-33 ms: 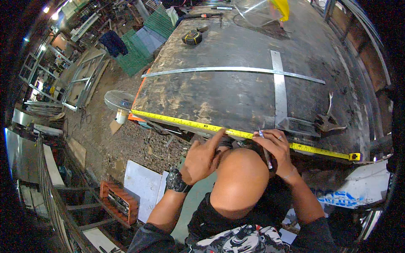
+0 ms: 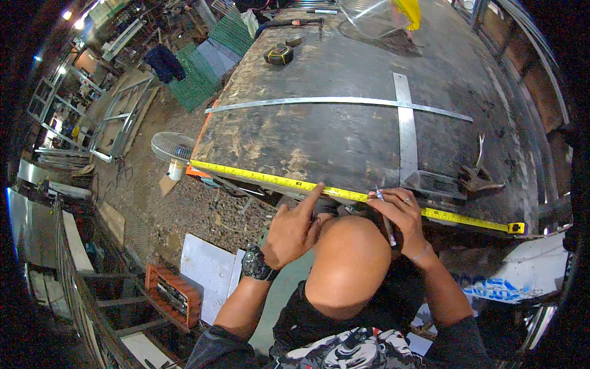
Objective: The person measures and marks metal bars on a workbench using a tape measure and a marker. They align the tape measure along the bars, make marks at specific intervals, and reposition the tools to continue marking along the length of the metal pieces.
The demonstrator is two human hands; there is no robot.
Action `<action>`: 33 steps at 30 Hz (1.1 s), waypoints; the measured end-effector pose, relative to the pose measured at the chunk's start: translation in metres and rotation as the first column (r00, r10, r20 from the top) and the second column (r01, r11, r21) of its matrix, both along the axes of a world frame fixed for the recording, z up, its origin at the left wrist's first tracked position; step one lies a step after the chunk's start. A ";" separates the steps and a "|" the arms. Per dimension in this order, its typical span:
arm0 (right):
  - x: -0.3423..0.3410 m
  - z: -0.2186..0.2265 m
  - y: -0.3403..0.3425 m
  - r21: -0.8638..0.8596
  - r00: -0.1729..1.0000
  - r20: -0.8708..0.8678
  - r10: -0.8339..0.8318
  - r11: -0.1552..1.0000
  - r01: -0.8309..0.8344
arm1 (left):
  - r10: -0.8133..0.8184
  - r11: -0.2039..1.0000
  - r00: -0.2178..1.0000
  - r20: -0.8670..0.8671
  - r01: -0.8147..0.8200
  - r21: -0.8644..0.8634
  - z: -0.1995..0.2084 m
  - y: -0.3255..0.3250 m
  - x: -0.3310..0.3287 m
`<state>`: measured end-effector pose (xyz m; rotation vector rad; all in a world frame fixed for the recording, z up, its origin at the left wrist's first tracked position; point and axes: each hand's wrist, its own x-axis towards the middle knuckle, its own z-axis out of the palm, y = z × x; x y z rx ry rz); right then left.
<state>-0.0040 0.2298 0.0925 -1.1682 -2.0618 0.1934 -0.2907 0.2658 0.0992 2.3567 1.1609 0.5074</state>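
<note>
A yellow measuring tape (image 2: 270,177) is stretched along the near edge of a dark worktable (image 2: 295,135), its black-and-yellow end (image 2: 516,228) at the far right. My left hand (image 2: 289,230), with a black watch on its wrist, points its index finger onto the tape near the middle; the other fingers are curled, nothing visible in them. My right hand (image 2: 402,215) pinches a slim, light-coloured pen (image 2: 389,232) beside the tape, tip pointing up towards the table. The right fingers cover part of the tape.
A long metal strip (image 2: 295,103) crosses a wider flat bar (image 2: 405,132) on the table. A tape measure case (image 2: 279,55), a hammer-like tool (image 2: 295,23) and a dark metal piece with a handle (image 2: 478,169) lie there too. A fan (image 2: 174,147) stands at left.
My left index fingertip has shifted slightly to the left along the tape. The right hand keeps its place with the pen.
</note>
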 end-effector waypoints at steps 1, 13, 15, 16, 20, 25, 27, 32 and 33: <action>0.000 0.000 0.000 -0.011 1.000 0.019 -0.013 1.000 0.013 | 0.029 0.999 0.999 -0.027 -0.028 0.038 -0.002 0.001 -0.001; -0.004 0.007 0.001 -0.067 0.995 -0.085 -0.053 0.997 0.047 | 0.058 0.994 0.990 -0.126 -0.046 0.095 0.000 0.010 -0.001; -0.010 0.012 0.004 -0.149 0.973 -0.198 -0.118 0.985 0.089 | 0.062 0.995 0.992 -0.111 -0.052 0.088 -0.001 0.010 -0.001; -0.013 0.016 0.009 -0.144 0.979 -0.162 -0.126 0.984 0.103 | 0.064 0.996 0.992 -0.111 -0.056 0.072 -0.002 0.009 -0.001; -0.032 0.024 0.053 -0.046 0.994 0.009 -0.112 0.993 0.112 | 0.082 0.995 0.992 -0.098 -0.076 0.069 -0.004 0.008 0.000; -0.054 0.018 0.089 -0.183 0.990 0.127 -0.061 0.980 0.083 | 0.106 0.992 0.985 -0.140 -0.096 0.076 -0.007 0.007 0.000; -0.057 0.014 0.090 -0.223 0.982 0.168 -0.081 0.968 0.118 | 0.113 0.991 0.987 -0.114 -0.103 0.089 -0.009 0.005 -0.001; -0.061 0.014 0.090 -0.225 0.975 0.189 -0.118 0.961 0.160 | 0.089 0.994 0.992 -0.093 -0.083 0.069 -0.009 0.006 -0.003; -0.059 0.016 0.089 -0.234 0.972 0.198 -0.127 0.957 0.173 | 0.086 0.995 0.992 -0.097 -0.080 0.062 -0.008 0.006 -0.003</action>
